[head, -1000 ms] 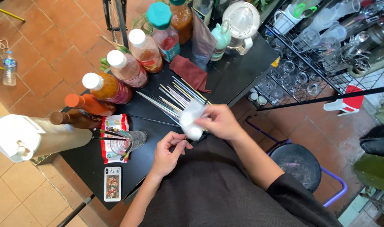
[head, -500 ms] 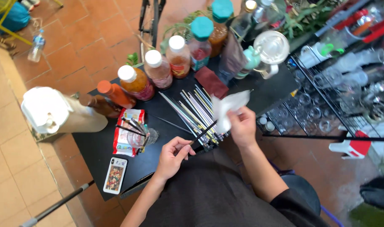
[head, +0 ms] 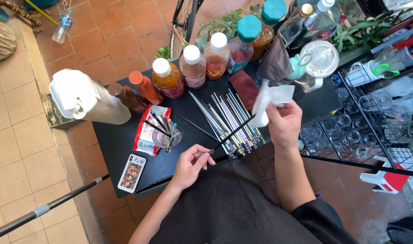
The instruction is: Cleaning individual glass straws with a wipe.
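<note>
Pinching a dark metal straw (head: 231,134) with my left hand (head: 191,165), I grip the white tissue (head: 269,100) in my right hand (head: 284,122), above the straws (head: 229,119) on the black table (head: 120,140). Best, I judge, to wrap the tissue snugly and keep the straw steady.

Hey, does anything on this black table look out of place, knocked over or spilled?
Nothing looks spilled. The brown bottle and orange-capped bottle lie tipped against the white jug, while the other bottles stand upright. The sticks lie in a tidy row.
</note>
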